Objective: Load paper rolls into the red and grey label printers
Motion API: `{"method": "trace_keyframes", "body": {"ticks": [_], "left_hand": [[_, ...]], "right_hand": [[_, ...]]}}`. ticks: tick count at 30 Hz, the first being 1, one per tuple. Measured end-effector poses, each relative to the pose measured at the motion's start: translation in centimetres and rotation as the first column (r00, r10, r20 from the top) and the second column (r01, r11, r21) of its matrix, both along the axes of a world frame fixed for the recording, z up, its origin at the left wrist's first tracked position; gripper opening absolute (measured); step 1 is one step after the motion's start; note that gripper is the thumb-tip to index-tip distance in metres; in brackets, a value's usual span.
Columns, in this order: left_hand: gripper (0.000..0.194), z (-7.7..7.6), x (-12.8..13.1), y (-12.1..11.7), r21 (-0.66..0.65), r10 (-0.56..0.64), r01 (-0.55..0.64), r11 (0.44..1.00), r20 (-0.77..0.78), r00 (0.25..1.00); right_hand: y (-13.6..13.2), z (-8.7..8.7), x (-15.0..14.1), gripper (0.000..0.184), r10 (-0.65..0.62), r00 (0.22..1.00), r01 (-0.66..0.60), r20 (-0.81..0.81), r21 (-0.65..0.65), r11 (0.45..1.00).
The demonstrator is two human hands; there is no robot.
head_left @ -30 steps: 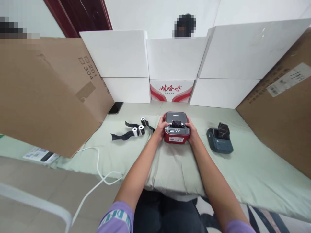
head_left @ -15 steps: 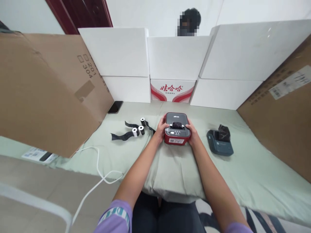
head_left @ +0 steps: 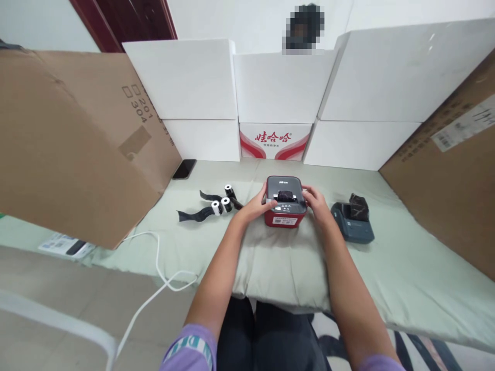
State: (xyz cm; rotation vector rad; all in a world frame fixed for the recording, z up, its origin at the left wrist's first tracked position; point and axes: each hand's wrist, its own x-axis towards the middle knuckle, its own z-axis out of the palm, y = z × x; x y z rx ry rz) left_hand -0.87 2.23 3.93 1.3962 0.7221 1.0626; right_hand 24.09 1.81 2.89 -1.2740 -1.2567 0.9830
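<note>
A small red printer with a grey top [head_left: 285, 208] sits on the pale green cloth in front of me. My left hand [head_left: 256, 205] rests against its left side, thumb reaching onto the grey top near the black strip in the slot. My right hand [head_left: 316, 202] is on its right side, fingers curled over the top edge. Three small paper rolls with black strips [head_left: 220, 205] lie just left of my left hand. A dark blue printer [head_left: 352, 222] with a crumpled black strip on it stands to the right.
White foam boxes [head_left: 282, 87] wall off the back, with a red-and-white carton [head_left: 275, 141] between them. Large cardboard sheets lean at the left [head_left: 73, 144] and right [head_left: 448, 175]. A black phone [head_left: 184, 169] lies at the back left. A white cable [head_left: 154, 268] trails off the cloth.
Both hands have shifted from gripping the red printer's sides to reaching over its grey top. The printer sits slightly further right in view.
</note>
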Motion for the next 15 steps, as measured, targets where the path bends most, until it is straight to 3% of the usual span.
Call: {"method": "trace_keyframes", "body": {"ticks": [3, 5, 8, 15], "left_hand": [[0.126, 1.0, -1.0, -0.8, 0.055, -0.154, 0.164, 0.985, -0.163, 0.975], [0.135, 1.1, -1.1, -1.2, 0.096, -0.145, 0.165, 0.982, -0.190, 0.971], [0.133, 1.0, -0.7, -1.9, 0.149, -0.080, 0.109, 0.983, -0.189, 0.979], [0.127, 1.8, 1.6, -1.7, 0.204, -0.030, 0.062, 0.977, -0.153, 0.988]], "right_hand": [[-1.2, 1.3, 0.6, 0.073, 0.108, 0.989, -0.110, 0.098, 0.006, 0.994], [-2.1, 2.3, 0.4, 0.087, 0.206, 0.967, -0.212, 0.152, 0.026, 0.977], [-3.5, 3.8, -0.2, 0.100, 0.336, 0.922, -0.359, 0.193, 0.093, 0.929], [-4.3, 6.6, 0.8, 0.088, 0.238, 0.927, -0.285, 0.290, 0.134, 0.949]]}}
